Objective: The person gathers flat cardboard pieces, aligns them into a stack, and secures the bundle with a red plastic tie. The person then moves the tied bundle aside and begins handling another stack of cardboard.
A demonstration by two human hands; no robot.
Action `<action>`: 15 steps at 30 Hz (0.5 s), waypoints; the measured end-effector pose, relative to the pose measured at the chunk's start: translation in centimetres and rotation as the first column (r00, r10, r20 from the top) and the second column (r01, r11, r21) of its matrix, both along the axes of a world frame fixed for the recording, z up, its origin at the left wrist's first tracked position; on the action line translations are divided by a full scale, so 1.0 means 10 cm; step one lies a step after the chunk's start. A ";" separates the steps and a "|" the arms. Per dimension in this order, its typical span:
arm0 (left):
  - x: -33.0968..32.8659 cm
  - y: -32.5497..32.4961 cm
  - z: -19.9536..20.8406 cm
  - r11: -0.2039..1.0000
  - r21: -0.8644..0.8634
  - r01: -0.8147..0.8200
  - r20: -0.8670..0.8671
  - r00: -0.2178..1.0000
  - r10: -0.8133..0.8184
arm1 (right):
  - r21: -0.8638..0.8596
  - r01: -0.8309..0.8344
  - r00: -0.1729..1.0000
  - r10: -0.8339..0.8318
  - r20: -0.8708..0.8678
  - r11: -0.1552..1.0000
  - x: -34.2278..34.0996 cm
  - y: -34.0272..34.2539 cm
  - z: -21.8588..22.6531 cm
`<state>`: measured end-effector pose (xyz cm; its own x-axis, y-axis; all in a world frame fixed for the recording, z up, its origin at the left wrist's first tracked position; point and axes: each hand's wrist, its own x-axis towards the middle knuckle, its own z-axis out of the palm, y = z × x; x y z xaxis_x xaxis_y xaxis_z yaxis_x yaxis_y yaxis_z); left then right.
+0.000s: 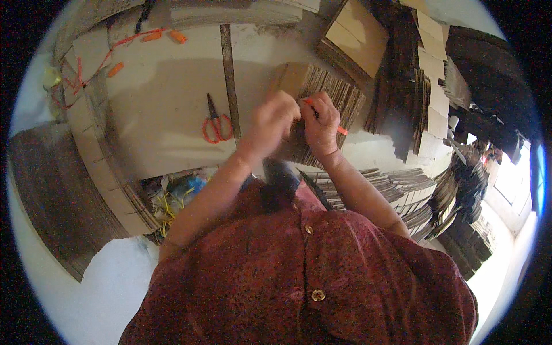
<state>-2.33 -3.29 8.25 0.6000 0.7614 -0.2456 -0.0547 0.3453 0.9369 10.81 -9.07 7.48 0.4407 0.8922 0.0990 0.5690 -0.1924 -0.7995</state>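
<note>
Over cardboard stack, right of orange-handled scissors: gripping orange strip with closed right hand; holding curled left hand just beside (blurred, can't tell contents).

Most of the room around me sits dim, while harsh white light floods in through the bright opening at the far right, its detail washed out. A broad, soft shadow spreads over the pale tabletop, and the shirt looks dark and grainy. The left hand smears with motion; the right hand is crisper. Straight edges bow toward the black, round rim, where a bluish streak glares at right.
</note>
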 end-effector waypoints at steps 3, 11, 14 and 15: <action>-0.06 0.20 -0.09 0.955 -0.282 -0.089 0.038 0.994 0.104 | -0.006 -0.016 0.999 0.016 0.030 1.000 0.06 -0.02 -0.02; -0.20 0.08 -0.35 0.620 -0.783 -0.038 0.313 0.839 0.446 | 0.003 -0.031 0.991 0.031 -0.132 1.000 0.04 -0.03 0.09; -0.15 0.11 -0.36 0.569 -0.822 0.006 0.342 0.805 0.485 | -0.043 -0.093 0.995 0.091 -0.041 0.995 0.06 -0.09 0.04; -0.05 0.13 -0.32 0.529 -0.847 -0.050 0.264 0.825 0.500 | -0.072 -0.040 0.979 0.024 -0.204 0.997 0.03 -0.10 0.05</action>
<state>-2.88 -1.96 5.06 0.5950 0.5345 -0.6003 -0.5902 0.7975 0.1251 11.15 -10.06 8.03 0.4159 0.9076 -0.0572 0.4038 -0.2407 -0.8826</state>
